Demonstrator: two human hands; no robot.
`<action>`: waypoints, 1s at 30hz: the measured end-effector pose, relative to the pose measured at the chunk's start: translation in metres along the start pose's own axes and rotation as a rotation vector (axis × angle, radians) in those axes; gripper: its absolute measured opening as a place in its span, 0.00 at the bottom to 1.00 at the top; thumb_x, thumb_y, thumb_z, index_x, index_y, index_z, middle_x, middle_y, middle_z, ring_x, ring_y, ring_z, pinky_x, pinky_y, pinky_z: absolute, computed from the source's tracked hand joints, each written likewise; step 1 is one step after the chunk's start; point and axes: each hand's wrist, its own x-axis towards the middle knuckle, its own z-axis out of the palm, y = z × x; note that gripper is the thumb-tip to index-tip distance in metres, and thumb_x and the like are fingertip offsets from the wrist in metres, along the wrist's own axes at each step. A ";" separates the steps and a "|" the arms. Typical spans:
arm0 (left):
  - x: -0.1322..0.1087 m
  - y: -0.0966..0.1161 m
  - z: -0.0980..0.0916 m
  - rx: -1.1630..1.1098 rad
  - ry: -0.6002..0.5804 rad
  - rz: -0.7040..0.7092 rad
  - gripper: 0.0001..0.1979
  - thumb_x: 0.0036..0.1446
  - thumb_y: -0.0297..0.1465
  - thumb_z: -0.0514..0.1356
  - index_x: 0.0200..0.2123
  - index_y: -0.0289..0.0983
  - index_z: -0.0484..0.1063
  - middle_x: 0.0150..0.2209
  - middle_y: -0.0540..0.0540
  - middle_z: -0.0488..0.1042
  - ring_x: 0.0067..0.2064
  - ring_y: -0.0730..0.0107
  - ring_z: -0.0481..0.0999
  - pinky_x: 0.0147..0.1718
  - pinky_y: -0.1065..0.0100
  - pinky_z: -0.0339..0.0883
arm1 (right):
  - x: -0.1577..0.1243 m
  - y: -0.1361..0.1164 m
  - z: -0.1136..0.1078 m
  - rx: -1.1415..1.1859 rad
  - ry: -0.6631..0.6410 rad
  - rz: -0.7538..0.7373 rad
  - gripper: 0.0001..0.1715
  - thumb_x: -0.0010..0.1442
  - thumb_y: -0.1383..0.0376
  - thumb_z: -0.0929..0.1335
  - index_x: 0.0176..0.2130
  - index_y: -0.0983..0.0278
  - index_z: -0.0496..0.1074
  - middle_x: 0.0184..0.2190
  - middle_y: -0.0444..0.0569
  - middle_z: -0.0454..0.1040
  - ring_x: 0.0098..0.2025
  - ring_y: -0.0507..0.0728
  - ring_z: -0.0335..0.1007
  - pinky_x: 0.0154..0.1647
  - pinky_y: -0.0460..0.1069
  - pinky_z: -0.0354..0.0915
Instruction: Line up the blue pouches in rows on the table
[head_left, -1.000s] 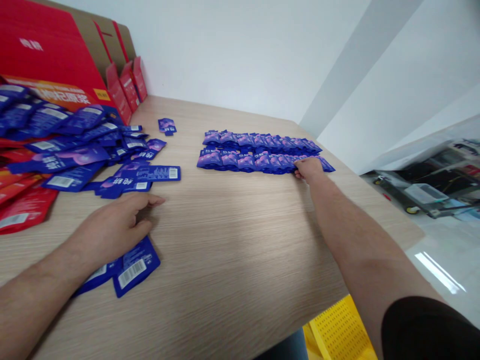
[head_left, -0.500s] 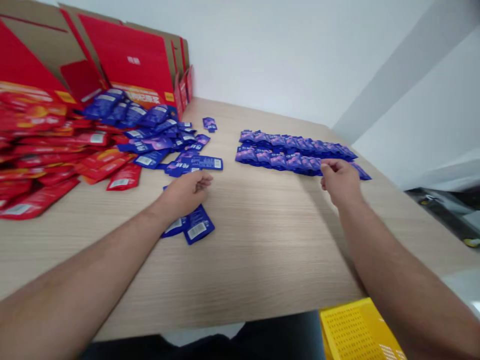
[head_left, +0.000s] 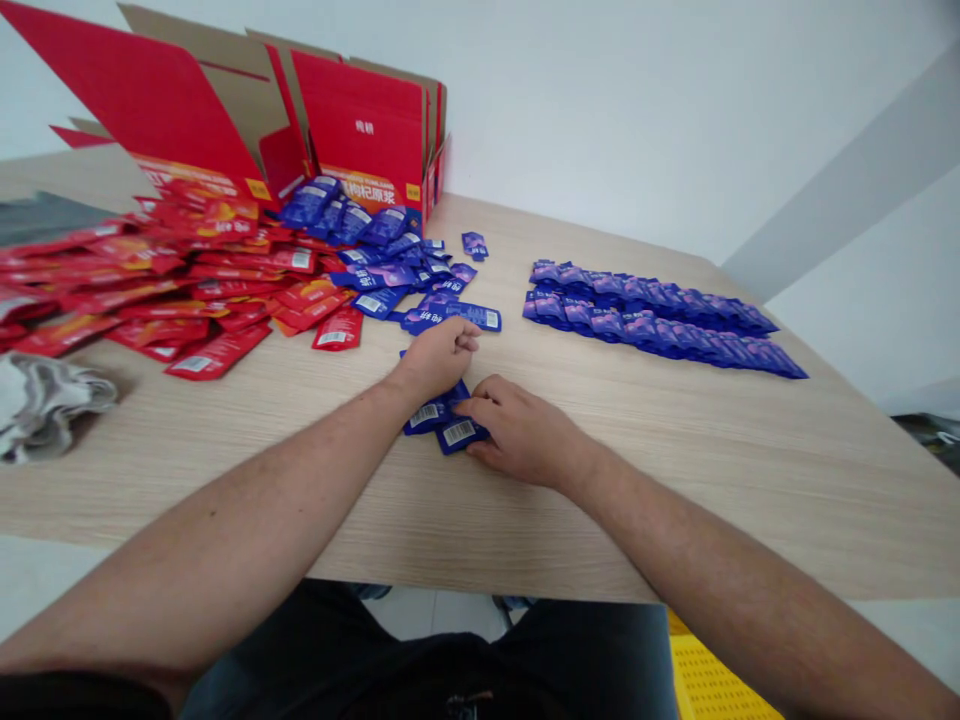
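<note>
Our right grip (head_left: 521,432) has come back from the two purple-blue sachet rows (head_left: 652,318) and presses, fingers together, on glossy blue foil sachets (head_left: 457,433) near the front edge of the tabletop (head_left: 675,480); our left grip (head_left: 439,358), loosely curled, sits just beyond them.

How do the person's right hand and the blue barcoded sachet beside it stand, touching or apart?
Touching: the head view shows the right hand with its fingers lying over the edge of the blue sachet, no table showing between them.
</note>
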 end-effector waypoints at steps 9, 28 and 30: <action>0.004 -0.003 -0.002 0.009 0.009 -0.024 0.19 0.53 0.20 0.56 0.48 0.34 0.75 0.42 0.44 0.82 0.44 0.63 0.81 0.47 0.64 0.74 | -0.001 0.003 0.017 -0.252 0.088 -0.131 0.13 0.72 0.69 0.63 0.41 0.62 0.76 0.42 0.51 0.75 0.42 0.57 0.68 0.42 0.50 0.67; 0.000 0.007 -0.006 -0.067 0.109 0.001 0.27 0.49 0.23 0.58 0.54 0.39 0.74 0.42 0.46 0.81 0.44 0.60 0.79 0.49 0.60 0.74 | -0.014 0.064 0.000 1.015 0.579 0.653 0.04 0.61 0.61 0.67 0.36 0.59 0.67 0.19 0.38 0.68 0.20 0.52 0.65 0.21 0.45 0.60; 0.001 0.008 -0.004 -0.252 0.108 -0.065 0.28 0.49 0.23 0.57 0.56 0.38 0.72 0.39 0.47 0.80 0.40 0.62 0.79 0.42 0.62 0.75 | -0.011 0.058 0.005 1.258 0.597 0.685 0.09 0.58 0.59 0.70 0.34 0.59 0.65 0.17 0.36 0.67 0.18 0.51 0.64 0.18 0.43 0.58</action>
